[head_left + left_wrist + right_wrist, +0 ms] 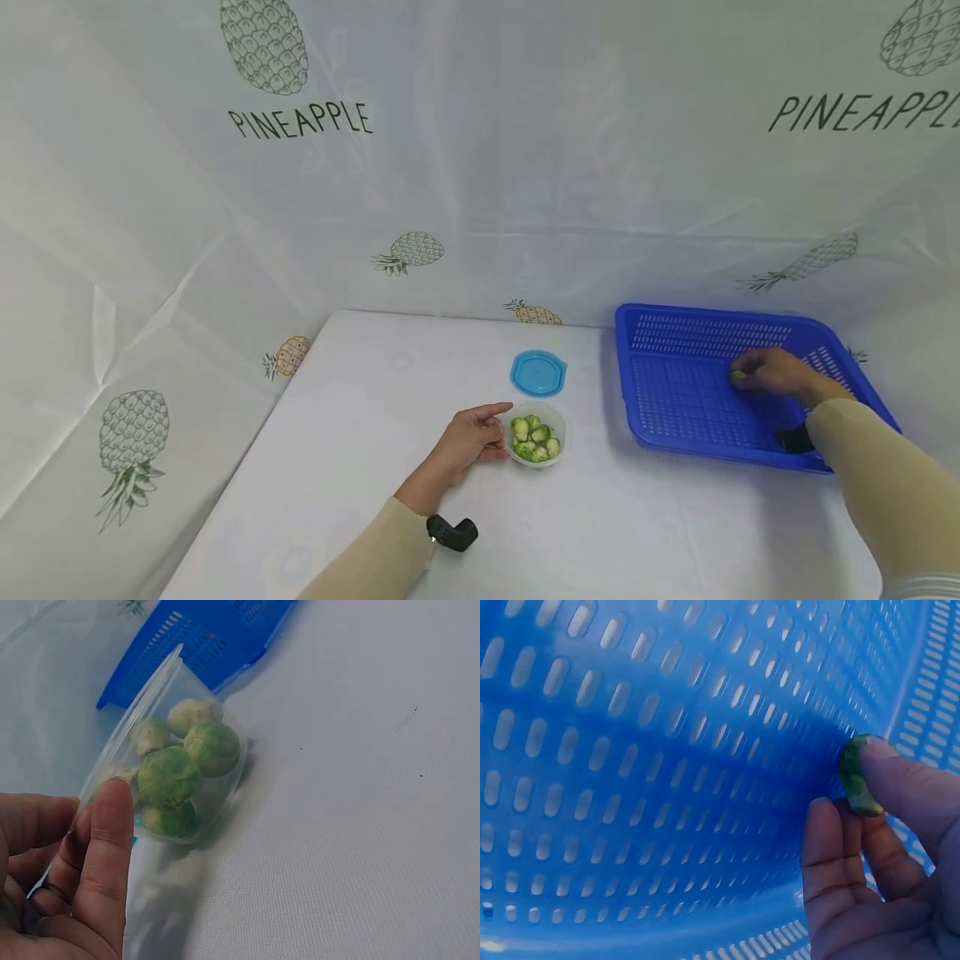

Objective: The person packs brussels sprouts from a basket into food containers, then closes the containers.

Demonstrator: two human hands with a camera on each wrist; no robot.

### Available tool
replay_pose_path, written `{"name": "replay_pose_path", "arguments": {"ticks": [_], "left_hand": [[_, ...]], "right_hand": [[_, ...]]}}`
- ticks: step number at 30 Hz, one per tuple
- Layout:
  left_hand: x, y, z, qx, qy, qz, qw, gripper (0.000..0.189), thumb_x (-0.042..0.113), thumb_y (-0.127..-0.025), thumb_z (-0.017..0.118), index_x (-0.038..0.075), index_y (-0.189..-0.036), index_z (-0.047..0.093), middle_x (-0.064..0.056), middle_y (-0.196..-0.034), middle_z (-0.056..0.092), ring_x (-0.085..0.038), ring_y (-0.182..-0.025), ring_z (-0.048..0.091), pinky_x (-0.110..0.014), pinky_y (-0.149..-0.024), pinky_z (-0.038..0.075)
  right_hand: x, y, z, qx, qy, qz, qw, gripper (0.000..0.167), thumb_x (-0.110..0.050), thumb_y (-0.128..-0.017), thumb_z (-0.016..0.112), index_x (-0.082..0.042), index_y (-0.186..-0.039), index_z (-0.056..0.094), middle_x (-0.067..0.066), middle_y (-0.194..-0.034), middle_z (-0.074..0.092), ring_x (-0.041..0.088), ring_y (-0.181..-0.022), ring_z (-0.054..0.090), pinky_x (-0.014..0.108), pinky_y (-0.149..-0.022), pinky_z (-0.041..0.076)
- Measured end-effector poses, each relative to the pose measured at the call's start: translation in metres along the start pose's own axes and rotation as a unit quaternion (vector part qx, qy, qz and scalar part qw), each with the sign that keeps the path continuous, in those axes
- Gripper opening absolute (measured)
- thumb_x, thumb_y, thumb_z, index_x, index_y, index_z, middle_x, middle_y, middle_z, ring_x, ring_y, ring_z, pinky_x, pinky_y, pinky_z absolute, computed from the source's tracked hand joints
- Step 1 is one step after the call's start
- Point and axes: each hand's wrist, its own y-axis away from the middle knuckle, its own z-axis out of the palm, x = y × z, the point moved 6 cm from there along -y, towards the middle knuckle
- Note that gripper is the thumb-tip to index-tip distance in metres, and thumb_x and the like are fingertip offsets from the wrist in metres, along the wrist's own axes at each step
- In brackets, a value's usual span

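My left hand (468,442) holds the near left side of a clear plastic bowl (232,787), its fingers and thumb at the rim. Several Brussels sprouts (534,437) lie inside the bowl, which stands on the white table. Over on the right, my right hand (776,372) is inside a blue plastic basket (675,408). Between thumb and fingers it pinches one small Brussels sprout (851,776), close above the slotted basket floor. No other sprout shows in the basket.
Behind the bowl lies a light blue lid (538,372) on the white table (600,533). A pale sheet printed with pineapples (405,250) hangs behind the table and at its sides. The basket's raised walls surround my right hand.
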Motion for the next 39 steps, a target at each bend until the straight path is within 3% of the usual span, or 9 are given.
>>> {"name": "replay_pose_path", "arguments": {"ticks": [10, 17, 23, 33, 39], "left_hand": [[-0.001, 0.000, 0.002, -0.003, 0.004, 0.003, 1.0000, 0.051, -0.005, -0.099, 0.057, 0.005, -0.149, 0.059, -0.002, -0.092, 0.056, -0.012, -0.074, 0.061, -0.027, -0.071, 0.065], [-0.001, 0.000, 0.002, -0.004, 0.006, 0.002, 1.0000, 0.051, -0.005, -0.099, 0.057, 0.005, -0.149, 0.060, -0.001, -0.092, 0.056, -0.013, -0.074, 0.061, -0.027, -0.072, 0.065], [0.000, 0.001, 0.002, -0.006, 0.007, 0.005, 0.9999, 0.052, -0.005, -0.098, 0.057, 0.005, -0.149, 0.060, -0.001, -0.092, 0.056, -0.013, -0.074, 0.061, -0.028, -0.072, 0.065], [0.000, 0.002, 0.003, -0.011, 0.007, 0.009, 0.9999, 0.052, -0.005, -0.098, 0.057, 0.005, -0.149, 0.059, -0.001, -0.091, 0.056, -0.012, -0.074, 0.061, -0.028, -0.072, 0.065], [0.001, 0.003, 0.003, -0.013, 0.003, 0.010, 0.9999, 0.051, -0.004, -0.099, 0.057, 0.005, -0.149, 0.059, -0.001, -0.090, 0.056, -0.012, -0.074, 0.061, -0.028, -0.073, 0.065]], "right_hand": [[-0.032, 0.001, 0.007, 0.012, -0.049, -0.033, 0.9982, 0.042, -0.012, -0.102, 0.064, 0.014, -0.135, 0.057, 0.036, -0.135, 0.060, 0.043, -0.115, 0.068, 0.049, -0.093, 0.063], [-0.050, 0.001, 0.007, 0.035, 0.001, -0.040, 0.9986, 0.049, -0.031, -0.107, 0.061, 0.001, -0.144, 0.060, 0.033, -0.145, 0.057, 0.051, -0.126, 0.060, 0.067, -0.099, 0.053], [-0.064, 0.002, 0.007, 0.044, -0.021, -0.049, 0.9976, 0.050, -0.036, -0.107, 0.062, -0.001, -0.143, 0.061, 0.030, -0.143, 0.060, 0.043, -0.121, 0.066, 0.063, -0.099, 0.055], [-0.084, 0.008, 0.003, 0.068, -0.052, -0.047, 0.9952, 0.054, -0.040, -0.105, 0.066, -0.004, -0.144, 0.059, 0.029, -0.153, 0.049, 0.051, -0.138, 0.049, 0.072, -0.107, 0.044], [-0.095, 0.013, 0.000, 0.082, -0.058, -0.052, 0.9936, 0.057, -0.044, -0.104, 0.066, -0.006, -0.146, 0.059, 0.030, -0.153, 0.052, 0.051, -0.138, 0.050, 0.071, -0.107, 0.045]]}}
